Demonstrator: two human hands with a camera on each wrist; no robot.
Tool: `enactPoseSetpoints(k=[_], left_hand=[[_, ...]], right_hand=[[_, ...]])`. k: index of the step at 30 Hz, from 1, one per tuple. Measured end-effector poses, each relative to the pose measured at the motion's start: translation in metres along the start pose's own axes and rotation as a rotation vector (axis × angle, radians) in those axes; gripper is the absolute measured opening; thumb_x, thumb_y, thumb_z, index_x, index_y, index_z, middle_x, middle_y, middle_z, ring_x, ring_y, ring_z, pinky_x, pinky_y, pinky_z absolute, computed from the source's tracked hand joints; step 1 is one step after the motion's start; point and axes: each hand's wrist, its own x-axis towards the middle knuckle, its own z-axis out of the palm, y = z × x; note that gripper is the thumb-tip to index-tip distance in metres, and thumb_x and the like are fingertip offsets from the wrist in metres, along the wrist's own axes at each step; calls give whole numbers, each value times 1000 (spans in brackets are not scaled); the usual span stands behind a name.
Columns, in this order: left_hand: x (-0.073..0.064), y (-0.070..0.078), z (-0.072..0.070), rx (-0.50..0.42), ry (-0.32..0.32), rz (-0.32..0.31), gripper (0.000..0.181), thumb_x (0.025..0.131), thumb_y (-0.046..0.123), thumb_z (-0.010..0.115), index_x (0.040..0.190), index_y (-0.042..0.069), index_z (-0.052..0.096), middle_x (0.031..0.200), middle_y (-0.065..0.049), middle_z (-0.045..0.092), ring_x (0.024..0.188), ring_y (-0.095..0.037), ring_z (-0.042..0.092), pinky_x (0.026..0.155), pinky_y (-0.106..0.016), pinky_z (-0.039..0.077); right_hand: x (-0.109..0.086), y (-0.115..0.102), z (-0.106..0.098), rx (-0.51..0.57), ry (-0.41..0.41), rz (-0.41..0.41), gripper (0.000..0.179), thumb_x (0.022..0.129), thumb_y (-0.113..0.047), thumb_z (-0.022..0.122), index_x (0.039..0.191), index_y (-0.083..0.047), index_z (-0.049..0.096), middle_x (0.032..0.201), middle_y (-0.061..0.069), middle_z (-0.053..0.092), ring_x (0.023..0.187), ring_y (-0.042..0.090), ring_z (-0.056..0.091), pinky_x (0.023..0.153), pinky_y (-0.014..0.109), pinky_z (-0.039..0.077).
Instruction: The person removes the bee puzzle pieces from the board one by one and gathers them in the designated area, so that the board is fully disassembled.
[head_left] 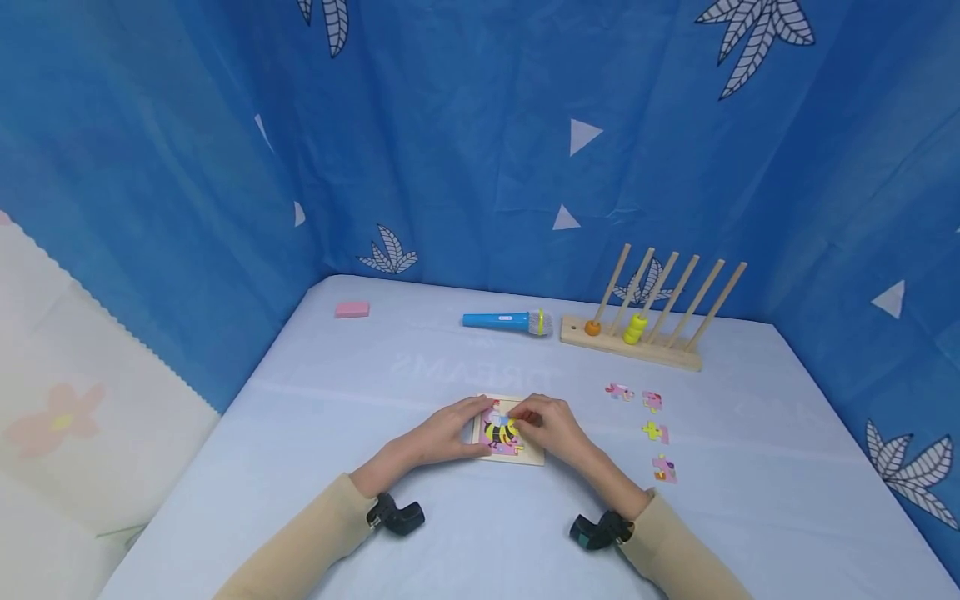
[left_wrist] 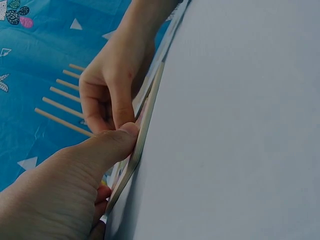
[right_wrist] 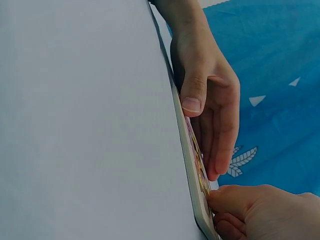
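A small wooden jigsaw board (head_left: 530,455) with a yellow-and-black bee picture lies on the table in front of me. My left hand (head_left: 450,429) rests along its left side, thumb on the near part and fairly straight fingers on the far part. In the right wrist view, that thumb (right_wrist: 192,97) presses the board's rim. My right hand (head_left: 551,425) is over the board's right side, its curled thumb and index finger pinching a puzzle piece at the bee's head. The fingers mostly hide this piece. Both hands (left_wrist: 117,85) almost meet in the left wrist view.
Several loose pink and yellow puzzle pieces (head_left: 656,432) lie to the right of the board. Behind stand a wooden peg rack (head_left: 660,353) with orange and yellow beads and a blue toy microphone (head_left: 495,321). A pink block (head_left: 352,310) is at the back left.
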Motion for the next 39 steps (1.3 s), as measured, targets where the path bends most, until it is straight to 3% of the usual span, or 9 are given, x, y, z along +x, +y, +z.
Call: enactPoseSetpoints(k=[9, 21, 30, 39], left_hand=[[0, 1, -1, 5, -10, 5, 76, 85, 43, 67, 145, 9, 36, 147, -10, 38, 135, -27, 32, 108, -41, 31], [0, 3, -5, 7, 3, 27, 74, 85, 41, 68, 143, 6, 39, 145, -12, 39, 135, -28, 33, 108, -42, 31], [-1, 3, -4, 15, 4, 28, 74, 85, 42, 68, 143, 5, 40, 145, -12, 40, 134, -28, 34, 108, -41, 32], [0, 3, -3, 17, -3, 9, 74, 85, 42, 68, 143, 7, 39, 146, -11, 39, 135, -27, 33, 108, -41, 32]], right_hand=[[-1, -1, -1, -2, -9, -4, 16, 79, -2, 73, 94, -8, 71, 83, -5, 63, 75, 7, 59, 67, 21, 53], [1, -1, -3, 3, 50, -69, 14, 80, -3, 74, 93, -7, 72, 83, -4, 66, 75, 7, 59, 65, 23, 53], [5, -9, -16, 38, 43, 19, 14, 81, -5, 74, 94, -10, 72, 86, -7, 67, 76, 6, 60, 69, 25, 54], [7, 0, -48, 10, 102, 70, 15, 81, -5, 74, 95, -9, 73, 87, -4, 68, 78, 12, 61, 68, 40, 55]])
